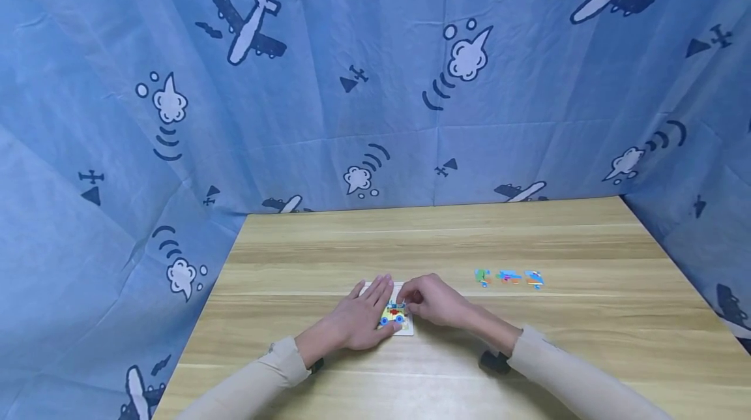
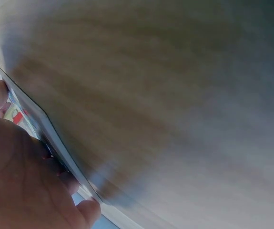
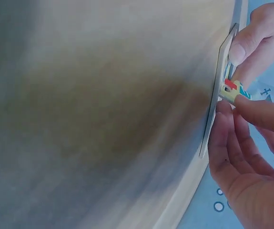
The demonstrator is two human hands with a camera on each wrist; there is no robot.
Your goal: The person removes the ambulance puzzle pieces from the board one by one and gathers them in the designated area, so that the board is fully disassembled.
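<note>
A small white-edged puzzle board [image 1: 406, 331] lies on the table, with a picture of a yellow vehicle with blue wheels on it. Fingers extended, my left hand [image 1: 359, 319] rests across the board's left part and hides much of it. In the left wrist view, that hand [image 2: 22, 167] lies along the board's edge [image 2: 55, 138]. My right hand [image 1: 437, 302] is at the board's right side. Between thumb and fingers it pinches a yellow puzzle piece [image 3: 230, 95] with red and teal marks, tilted up against the board [image 3: 214, 105], as the right wrist view shows.
Right of the board lie a green-and-blue puzzle piece [image 1: 483, 276], a blue-and-pink one [image 1: 509, 276] and a blue-and-orange one [image 1: 534, 279]. The wooden table [image 1: 281, 257] ends at a blue curtain [image 1: 399, 113] printed with airplanes.
</note>
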